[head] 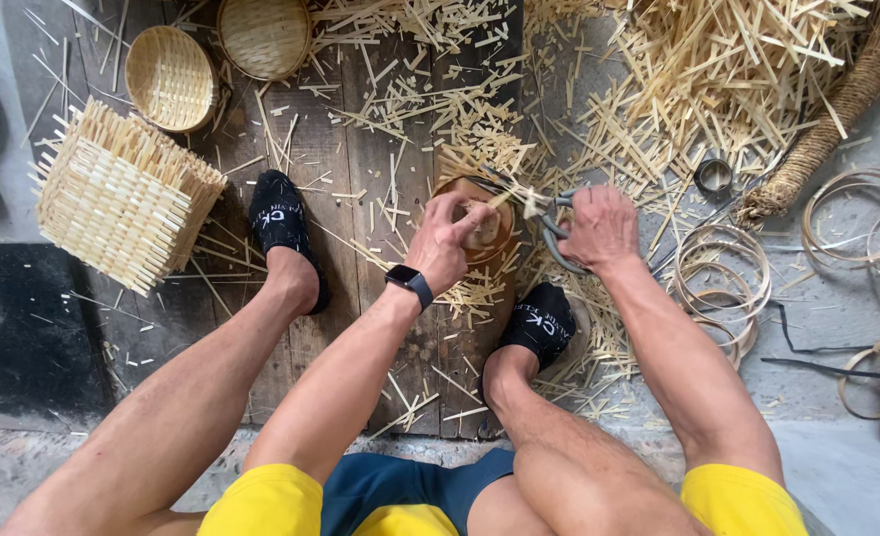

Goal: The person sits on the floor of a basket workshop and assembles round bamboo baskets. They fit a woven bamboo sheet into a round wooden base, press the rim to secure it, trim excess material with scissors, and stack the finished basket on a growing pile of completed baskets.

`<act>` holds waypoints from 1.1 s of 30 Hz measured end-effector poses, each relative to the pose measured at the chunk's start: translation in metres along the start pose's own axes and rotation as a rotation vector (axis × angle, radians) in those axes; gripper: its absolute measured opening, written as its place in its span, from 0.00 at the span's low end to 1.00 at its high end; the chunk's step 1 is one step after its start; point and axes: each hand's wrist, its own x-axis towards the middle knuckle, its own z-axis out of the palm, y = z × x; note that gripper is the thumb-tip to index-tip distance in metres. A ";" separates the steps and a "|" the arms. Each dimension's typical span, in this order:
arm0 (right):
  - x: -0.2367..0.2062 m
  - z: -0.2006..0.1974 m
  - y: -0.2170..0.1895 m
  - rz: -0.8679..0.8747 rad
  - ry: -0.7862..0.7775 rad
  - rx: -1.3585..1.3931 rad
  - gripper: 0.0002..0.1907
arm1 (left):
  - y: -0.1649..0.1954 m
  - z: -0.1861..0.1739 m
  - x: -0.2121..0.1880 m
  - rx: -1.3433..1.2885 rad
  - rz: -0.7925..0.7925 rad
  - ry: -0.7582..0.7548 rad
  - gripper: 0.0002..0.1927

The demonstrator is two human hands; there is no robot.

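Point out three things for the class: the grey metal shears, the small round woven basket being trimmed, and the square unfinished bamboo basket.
Grey metal shears [557, 230], head view, on the handle loop.
Small round woven basket [489, 233], head view, on its brown side.
Square unfinished bamboo basket [122, 199], head view, on its woven side.

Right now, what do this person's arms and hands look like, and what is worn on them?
Both arms are bare, with no sleeves or gloves. The left hand has a dark smartwatch with a black band at its wrist. The right hand wears nothing visible: no watch, ring or glove.
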 end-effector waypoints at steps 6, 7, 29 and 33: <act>-0.007 -0.004 0.005 0.041 -0.166 -0.033 0.14 | 0.019 0.005 -0.010 -0.098 -0.197 0.081 0.32; -0.007 -0.004 0.003 0.009 -0.051 -0.041 0.19 | 0.020 0.008 -0.009 -0.099 -0.174 0.121 0.32; -0.006 -0.004 0.012 0.069 -0.404 -0.008 0.09 | 0.010 -0.011 -0.006 -0.247 -0.193 0.021 0.47; -0.009 -0.006 0.010 -0.008 -0.064 0.053 0.20 | 0.008 0.012 -0.012 -0.227 -0.235 0.222 0.48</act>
